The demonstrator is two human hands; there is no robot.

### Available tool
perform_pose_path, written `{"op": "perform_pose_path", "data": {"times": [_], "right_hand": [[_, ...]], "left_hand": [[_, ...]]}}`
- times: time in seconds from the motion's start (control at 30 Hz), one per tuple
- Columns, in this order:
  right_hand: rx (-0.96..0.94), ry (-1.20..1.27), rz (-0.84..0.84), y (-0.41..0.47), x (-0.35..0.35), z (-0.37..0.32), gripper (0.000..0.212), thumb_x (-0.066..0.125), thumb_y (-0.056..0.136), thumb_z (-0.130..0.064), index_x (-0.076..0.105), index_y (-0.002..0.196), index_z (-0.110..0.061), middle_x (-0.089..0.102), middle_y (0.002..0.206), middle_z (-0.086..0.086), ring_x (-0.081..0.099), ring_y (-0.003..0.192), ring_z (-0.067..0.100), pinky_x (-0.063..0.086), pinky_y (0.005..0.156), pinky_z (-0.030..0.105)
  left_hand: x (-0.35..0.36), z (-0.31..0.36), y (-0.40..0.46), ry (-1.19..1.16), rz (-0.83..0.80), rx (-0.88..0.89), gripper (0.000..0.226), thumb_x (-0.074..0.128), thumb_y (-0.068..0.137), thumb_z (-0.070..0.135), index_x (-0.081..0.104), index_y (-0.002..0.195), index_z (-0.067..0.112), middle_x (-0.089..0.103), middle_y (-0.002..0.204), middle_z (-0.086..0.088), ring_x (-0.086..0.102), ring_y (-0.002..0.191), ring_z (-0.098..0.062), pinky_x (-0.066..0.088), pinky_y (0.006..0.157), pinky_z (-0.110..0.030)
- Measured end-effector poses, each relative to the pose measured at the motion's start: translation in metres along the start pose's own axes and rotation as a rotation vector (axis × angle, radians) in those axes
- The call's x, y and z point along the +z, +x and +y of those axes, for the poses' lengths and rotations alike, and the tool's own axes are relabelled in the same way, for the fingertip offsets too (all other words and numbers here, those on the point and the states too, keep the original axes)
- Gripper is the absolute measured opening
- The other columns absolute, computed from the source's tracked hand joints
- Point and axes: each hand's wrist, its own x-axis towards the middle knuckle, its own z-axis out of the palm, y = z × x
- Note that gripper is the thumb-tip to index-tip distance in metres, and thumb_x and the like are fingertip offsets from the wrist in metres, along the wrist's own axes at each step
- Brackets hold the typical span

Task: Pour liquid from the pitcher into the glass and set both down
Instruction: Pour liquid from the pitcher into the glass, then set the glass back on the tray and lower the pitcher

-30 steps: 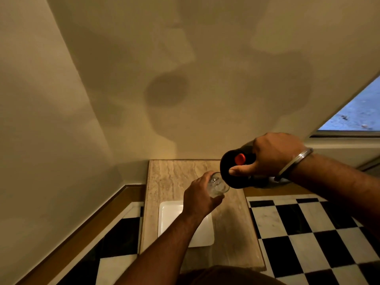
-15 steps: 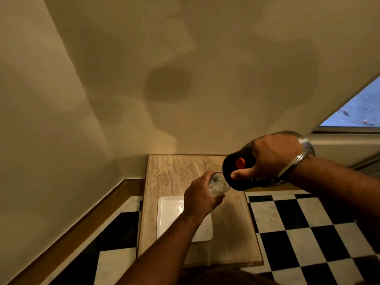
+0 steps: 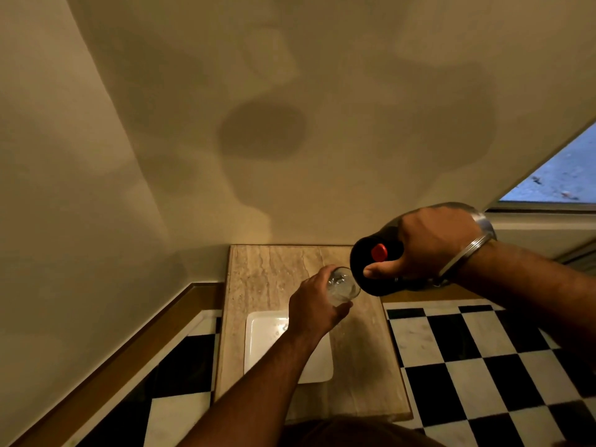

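My left hand (image 3: 314, 306) grips a small clear glass (image 3: 343, 287) and holds it in the air above the stone-topped table (image 3: 267, 272). My right hand (image 3: 429, 243) grips a dark pitcher (image 3: 371, 279) with a black lid and a red button. The pitcher is tipped far over to the left, and its lid end touches the rim of the glass. Some clear liquid shows inside the glass. My right hand hides most of the pitcher's steel body.
A white square plate (image 3: 264, 333) lies on the table under my left forearm. The table stands in a wall corner, with black-and-white checkered floor (image 3: 483, 366) on both sides. A window (image 3: 564, 175) is at the upper right.
The pitcher's rear end has risen, so it tilts more steeply toward the glass. The glass stays in nearly the same place.
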Motion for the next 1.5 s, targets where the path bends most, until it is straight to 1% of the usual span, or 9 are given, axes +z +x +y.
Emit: {"op": "perform_pose_path", "data": {"times": [0.13,0.2,0.33,0.63,0.77,0.97,1.2,1.37,1.5], "right_hand": [[-0.002,0.039,-0.003,0.004,0.005,0.005,0.098,0.034,0.054,-0.099,0.072,0.106,-0.025,0.073,0.076,-0.007,0.068,0.067,0.013,0.059,0.062,0.029],[0.008,0.087,-0.009,0.005,0.007,0.010,0.110,0.021,0.039,-0.102,0.073,0.092,-0.020,0.066,0.063,-0.006,0.064,0.059,0.012,0.056,0.058,0.028],[0.057,0.225,0.007,0.008,0.020,0.022,0.089,0.027,0.033,-0.099,0.054,0.054,-0.017,0.052,0.044,-0.003,0.052,0.044,0.013,0.045,0.050,0.027],[0.189,0.776,-0.060,0.014,0.095,0.072,0.084,0.051,0.040,-0.092,0.062,0.056,-0.010,0.060,0.046,0.004,0.058,0.046,0.021,0.048,0.050,0.032],[0.301,1.138,-0.061,0.011,0.152,0.084,0.067,0.060,0.048,-0.083,0.053,0.046,-0.016,0.053,0.034,-0.003,0.051,0.032,0.011,0.041,0.046,0.027],[0.603,1.482,-0.044,-0.004,0.248,0.059,0.082,0.048,0.052,-0.086,0.064,0.062,-0.006,0.060,0.048,0.007,0.055,0.046,0.022,0.045,0.054,0.032],[0.926,1.818,0.148,0.005,0.349,0.007,0.060,0.043,0.066,-0.083,0.065,0.077,-0.029,0.053,0.048,-0.006,0.058,0.054,0.016,0.043,0.063,0.036],[1.017,1.874,0.209,0.024,0.411,-0.013,0.069,0.026,0.078,-0.082,0.072,0.062,-0.032,0.060,0.045,-0.006,0.060,0.059,0.018,0.044,0.078,0.039],[1.063,1.829,0.138,0.038,0.439,-0.015,0.087,0.024,0.051,-0.103,0.067,0.047,-0.027,0.067,0.052,-0.003,0.062,0.067,0.020,0.038,0.070,0.030]], "left_hand": [[0.002,-0.004,0.001,0.000,-0.012,-0.005,0.082,0.085,0.066,0.050,0.044,0.135,0.030,0.065,0.123,0.004,0.061,0.107,-0.018,0.055,0.083,-0.035],[0.003,-0.006,0.001,-0.004,-0.017,-0.007,0.082,0.084,0.066,0.051,0.044,0.135,0.030,0.065,0.123,0.003,0.061,0.107,-0.018,0.056,0.083,-0.036],[0.009,-0.008,-0.001,0.011,0.005,-0.030,0.079,0.085,0.063,0.051,0.045,0.129,0.034,0.066,0.118,0.006,0.062,0.102,-0.017,0.056,0.079,-0.036],[0.035,-0.004,-0.002,0.073,0.100,-0.222,0.080,0.088,0.059,0.047,0.049,0.127,0.030,0.060,0.123,0.005,0.060,0.100,-0.014,0.053,0.079,-0.031],[0.042,-0.014,-0.009,0.114,0.109,-0.359,0.075,0.086,0.059,0.047,0.050,0.122,0.031,0.064,0.115,0.010,0.061,0.095,-0.011,0.047,0.074,-0.022],[0.048,-0.062,-0.031,0.279,0.045,-0.469,0.074,0.087,0.057,0.041,0.044,0.117,0.030,0.064,0.110,0.002,0.064,0.092,-0.024,0.040,0.071,-0.026],[0.070,-0.139,-0.053,0.262,-0.077,-0.468,0.074,0.088,0.061,0.036,0.041,0.117,0.023,0.060,0.111,0.000,0.062,0.092,-0.027,0.045,0.074,-0.029],[0.099,-0.178,-0.054,0.240,-0.100,-0.504,0.074,0.089,0.062,0.035,0.042,0.118,0.023,0.057,0.114,0.001,0.061,0.095,-0.027,0.048,0.079,-0.034],[0.127,-0.200,-0.050,0.214,-0.082,-0.523,0.077,0.089,0.062,0.033,0.043,0.121,0.021,0.057,0.116,0.001,0.060,0.098,-0.026,0.047,0.082,-0.034]]}}
